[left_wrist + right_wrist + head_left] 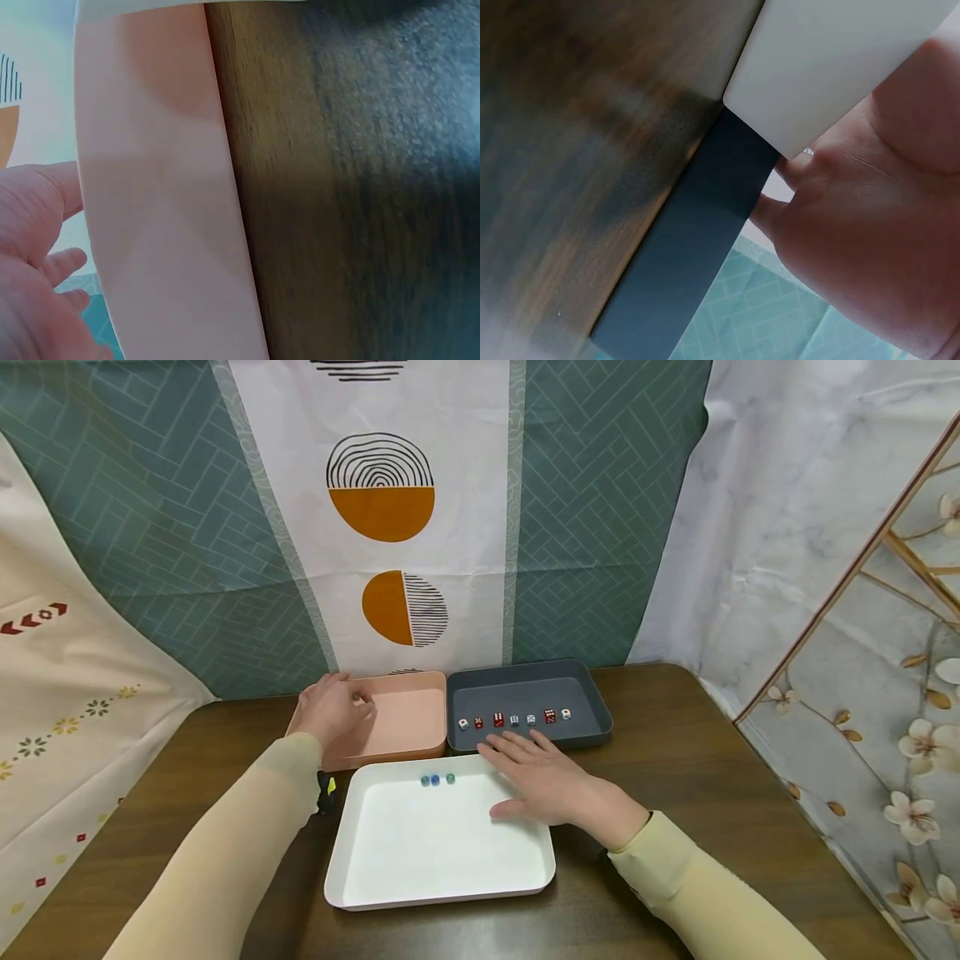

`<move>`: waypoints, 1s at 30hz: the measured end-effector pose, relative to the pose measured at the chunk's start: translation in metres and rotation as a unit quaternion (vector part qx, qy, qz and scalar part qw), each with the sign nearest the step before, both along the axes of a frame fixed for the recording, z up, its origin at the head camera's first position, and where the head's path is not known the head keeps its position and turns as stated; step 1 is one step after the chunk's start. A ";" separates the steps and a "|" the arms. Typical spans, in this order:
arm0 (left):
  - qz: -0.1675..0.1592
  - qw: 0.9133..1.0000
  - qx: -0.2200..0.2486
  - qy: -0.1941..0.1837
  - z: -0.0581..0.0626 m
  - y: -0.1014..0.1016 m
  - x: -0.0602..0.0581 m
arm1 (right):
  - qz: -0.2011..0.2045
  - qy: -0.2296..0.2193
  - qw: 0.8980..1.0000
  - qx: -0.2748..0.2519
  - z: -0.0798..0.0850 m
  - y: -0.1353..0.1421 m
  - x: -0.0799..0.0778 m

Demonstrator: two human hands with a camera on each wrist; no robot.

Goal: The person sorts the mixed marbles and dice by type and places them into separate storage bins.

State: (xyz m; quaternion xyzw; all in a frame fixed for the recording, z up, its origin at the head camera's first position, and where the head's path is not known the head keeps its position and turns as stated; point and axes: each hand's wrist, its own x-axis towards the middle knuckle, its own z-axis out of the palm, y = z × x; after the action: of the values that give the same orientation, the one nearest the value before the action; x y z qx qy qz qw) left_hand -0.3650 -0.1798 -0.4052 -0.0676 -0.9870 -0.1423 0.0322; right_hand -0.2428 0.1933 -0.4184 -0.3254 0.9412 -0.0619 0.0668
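Over the left part of the pink tray (408, 727), my left hand (330, 706) has its thumb and forefinger curled together. Between their tips is a small greenish marble (356, 697), mostly hidden. In the left wrist view the pink tray's outer wall (161, 195) covers part of that hand. My right hand (543, 785) is spread flat, palm down, over the white tray's far right corner, its fingertips by the near rim of the dark grey tray. Three glass marbles (435, 780) lie near the far side of the white tray (442, 852).
A row of several red and white dice (514, 720) lies in the dark grey tray (517, 685), right beside the pink one. All three trays stand close together on a brown wooden table (660, 727). Patterned cloth (592, 510) hangs behind the table.
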 end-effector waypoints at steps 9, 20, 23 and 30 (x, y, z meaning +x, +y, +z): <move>0.024 1.000 0.005 -0.003 -0.009 -0.003 -0.006 | -0.006 -0.003 1.000 0.000 -0.001 -0.001 0.001; 0.021 1.000 -0.006 0.002 -0.019 -0.006 -0.011 | -0.004 -0.002 1.000 -0.001 -0.003 -0.001 0.000; 0.020 1.000 -0.010 0.009 -0.020 -0.004 -0.012 | -0.003 -0.004 1.000 -0.002 -0.002 -0.001 0.000; 0.016 0.999 -0.021 0.021 -0.022 -0.003 -0.013 | -0.005 -0.005 1.000 -0.001 -0.003 0.000 -0.001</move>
State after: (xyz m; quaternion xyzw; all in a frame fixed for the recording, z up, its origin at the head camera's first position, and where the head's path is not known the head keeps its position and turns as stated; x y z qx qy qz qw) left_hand -0.3782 -0.1831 -0.4274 -0.0554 -0.9898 -0.1195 0.0535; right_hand -0.2437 0.1928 -0.4213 -0.3209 0.9422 -0.0649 0.0712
